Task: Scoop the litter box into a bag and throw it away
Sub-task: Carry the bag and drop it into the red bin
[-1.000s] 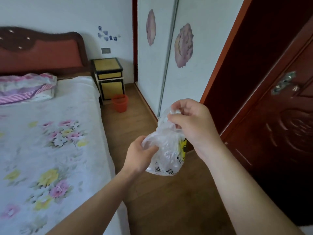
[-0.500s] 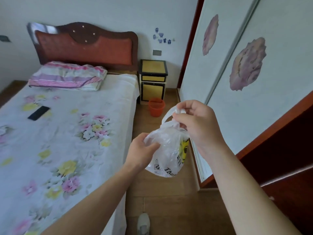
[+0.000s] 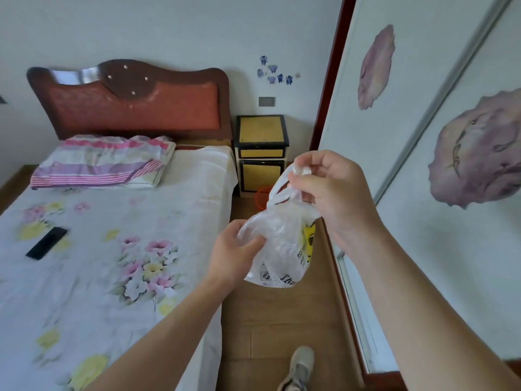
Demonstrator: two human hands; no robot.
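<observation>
The thin white plastic bag (image 3: 277, 249), printed with dark lettering and a yellow patch, hangs in the air between the two hands, above the strip of wooden floor (image 3: 282, 320) that runs between the bed and the wardrobe. The right hand (image 3: 329, 190) is the higher one and pinches the twisted handles at the top of the bag between thumb and fingers. The left hand (image 3: 231, 255), lower and to the left, has its fingers curled into the crumpled side of the bag's body, so both hands grip it and are set apart only by the bag itself. Behind the handles, a small orange bin (image 3: 262, 198) shows partly on the floor, just in front of a yellow and black nightstand (image 3: 260, 148). To the left lies the bed (image 3: 98, 263) with its floral sheet, a striped pillow (image 3: 104, 162) and a dark flat object (image 3: 46, 243). To the right stands the white sliding wardrobe door (image 3: 408, 165). A grey shoe (image 3: 300, 368) shows at the bottom edge. Compared with a second ago, the grips on the bag are unchanged, but the view has swung left: the dark red door is gone, more of the bed is seen, and the bin is now half hidden by the bag.
</observation>
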